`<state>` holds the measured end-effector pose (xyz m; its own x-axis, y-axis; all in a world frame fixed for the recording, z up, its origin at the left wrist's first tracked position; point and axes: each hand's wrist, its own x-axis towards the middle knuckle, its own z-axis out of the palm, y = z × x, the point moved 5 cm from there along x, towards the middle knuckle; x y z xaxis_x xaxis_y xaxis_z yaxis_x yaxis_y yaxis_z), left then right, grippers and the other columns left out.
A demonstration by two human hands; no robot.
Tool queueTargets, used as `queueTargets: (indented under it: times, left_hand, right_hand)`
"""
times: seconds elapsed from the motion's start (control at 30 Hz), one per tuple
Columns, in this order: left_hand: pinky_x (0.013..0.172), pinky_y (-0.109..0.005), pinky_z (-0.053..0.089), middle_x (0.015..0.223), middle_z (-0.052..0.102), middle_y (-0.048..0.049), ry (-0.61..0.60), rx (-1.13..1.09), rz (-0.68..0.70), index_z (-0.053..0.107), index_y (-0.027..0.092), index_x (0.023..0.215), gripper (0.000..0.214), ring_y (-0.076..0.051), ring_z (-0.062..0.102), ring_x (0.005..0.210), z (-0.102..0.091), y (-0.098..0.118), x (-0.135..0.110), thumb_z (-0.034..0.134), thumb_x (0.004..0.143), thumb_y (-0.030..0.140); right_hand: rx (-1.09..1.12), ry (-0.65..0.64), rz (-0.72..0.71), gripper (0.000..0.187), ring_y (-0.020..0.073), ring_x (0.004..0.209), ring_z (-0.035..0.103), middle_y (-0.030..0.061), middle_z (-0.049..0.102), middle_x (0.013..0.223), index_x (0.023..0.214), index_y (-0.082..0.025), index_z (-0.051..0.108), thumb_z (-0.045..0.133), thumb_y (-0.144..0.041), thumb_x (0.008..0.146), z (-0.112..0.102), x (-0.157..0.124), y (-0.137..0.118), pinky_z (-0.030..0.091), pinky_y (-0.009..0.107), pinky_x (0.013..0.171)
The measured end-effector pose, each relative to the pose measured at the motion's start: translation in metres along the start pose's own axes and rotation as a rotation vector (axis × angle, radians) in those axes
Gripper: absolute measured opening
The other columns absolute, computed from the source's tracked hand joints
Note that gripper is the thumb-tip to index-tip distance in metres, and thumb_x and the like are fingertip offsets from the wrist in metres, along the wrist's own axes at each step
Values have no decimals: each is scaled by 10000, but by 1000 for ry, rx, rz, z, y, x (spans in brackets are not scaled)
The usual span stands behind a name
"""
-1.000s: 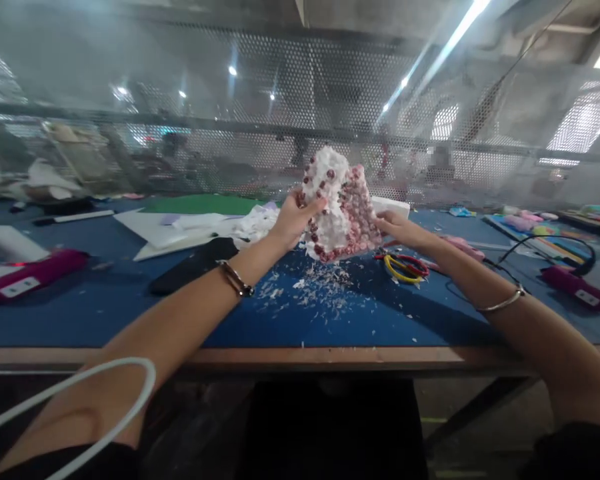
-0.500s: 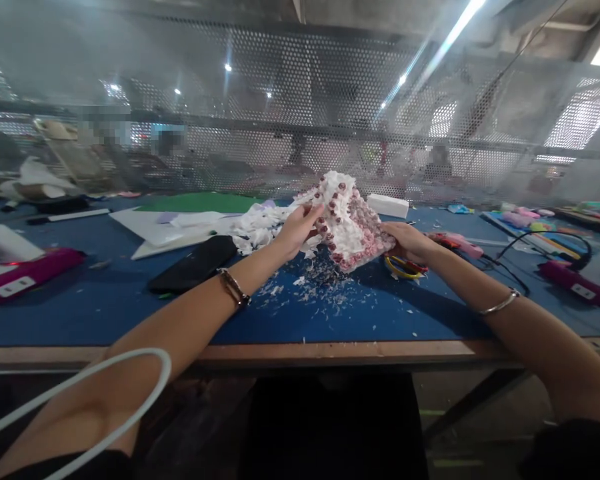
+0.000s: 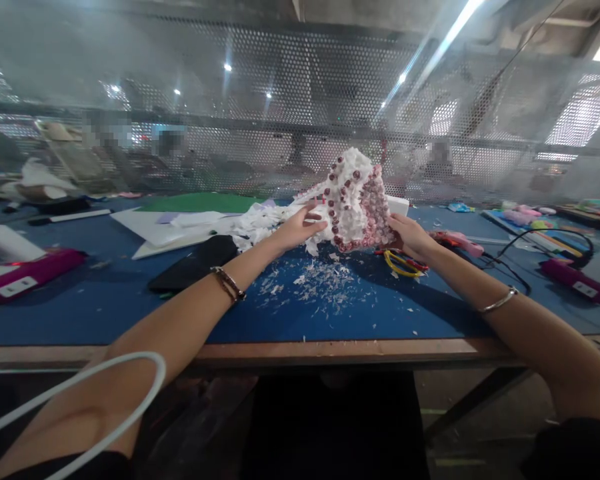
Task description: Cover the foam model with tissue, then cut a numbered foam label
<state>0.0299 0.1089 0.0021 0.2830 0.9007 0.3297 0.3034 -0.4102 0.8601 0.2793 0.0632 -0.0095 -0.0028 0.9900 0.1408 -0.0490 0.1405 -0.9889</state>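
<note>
A white, bumpy block-like piece (image 3: 347, 213) is raised over the blue table. It has dark red beads along its edge and a side covered in pink bumps. My right hand (image 3: 409, 235) grips it by the lower right edge, fingers partly hidden behind it. At its left side is my left hand (image 3: 300, 229), thumb and fingers apart; whether a fingertip touches the piece cannot be made out. White scraps (image 3: 260, 223) lie in a heap beyond the left hand, and small flakes (image 3: 325, 287) are scattered below the piece.
Left of my hands are a black phone-like slab (image 3: 195, 263), white sheets (image 3: 165, 230) and a purple power strip (image 3: 35, 273). To the right lie a yellow ring-shaped item (image 3: 403, 263), a pink-handled tool (image 3: 463, 245) with a black cord, and another purple strip (image 3: 580, 283). A perforated screen (image 3: 300, 87) stands behind.
The piece has risen, shifted slightly right and turned more upright. My left hand's fingers have come away from its face and spread. My right hand keeps its hold.
</note>
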Motion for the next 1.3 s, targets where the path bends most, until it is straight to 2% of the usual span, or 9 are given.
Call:
queueTargets:
  times: [0.1,0.2,0.4,0.6,0.77,0.87,1.0,1.17,1.3]
  left_hand:
    - [893,-382,499,1290,607,-189,-56,-4,-17,414,143,1437,734,-296,615,1131,7,-4,-2,683,790,361]
    - [874,-368,508,1217,657,-175,-89,-25,-3,504,146,1370,656,-302,625,1119,12,-6,-3,687,788,388]
    - [848,-314,503,1186,664,-158,-87,-79,31,584,128,1244,566,-267,625,1091,12,-6,-2,722,749,366]
    - [640,-249,483,994,678,-122,-69,-128,-26,623,107,1100,486,-166,641,780,7,-8,1,697,768,454]
    - [557,-261,464,888,669,-93,-95,-145,-80,657,150,946,433,-124,571,597,3,-9,2,597,827,562]
    - [467,-232,348,726,621,-49,-127,-98,-104,673,152,904,302,-86,446,476,2,-5,-1,608,847,441]
    - [466,-230,261,538,434,26,-144,-10,-110,699,165,917,155,-86,369,449,0,6,-7,581,836,224]
    - [508,-254,294,537,429,22,6,135,-117,719,179,892,197,-108,384,473,-20,8,-2,542,809,155]
    - [558,-268,339,623,487,7,363,246,-151,653,159,984,245,-143,425,535,-57,-7,10,497,796,131]
  right_hand:
    - [45,-24,-19,89,100,619,587,-16,627,796,941,-210,564,477,-204,924,3,0,2,571,264,585]
    - [75,-62,-19,52,92,602,574,-28,619,783,941,-221,551,530,-238,897,8,-1,6,553,243,561]
    - [94,-116,0,164,102,643,602,-2,657,855,1015,-225,559,593,-269,861,14,-7,7,553,247,564]
    - [67,-266,40,350,115,851,650,26,683,1022,1060,-211,585,693,-113,742,24,-16,5,571,214,707]
    - [137,-217,106,232,104,781,643,26,683,937,955,-177,609,670,-103,744,20,-10,11,566,204,666]
    - [157,-175,93,161,91,724,618,16,672,858,910,-173,614,630,-111,762,15,-7,10,555,209,661]
    - [167,-166,66,239,110,749,611,22,677,895,978,-183,629,638,-124,746,13,-8,7,544,243,688]
    - [174,-166,34,285,120,790,611,28,681,956,1004,-190,634,659,-143,724,12,-9,5,532,280,772]
    - [165,-170,20,312,116,776,619,22,680,974,1048,-195,624,627,-123,745,12,-9,5,531,271,741]
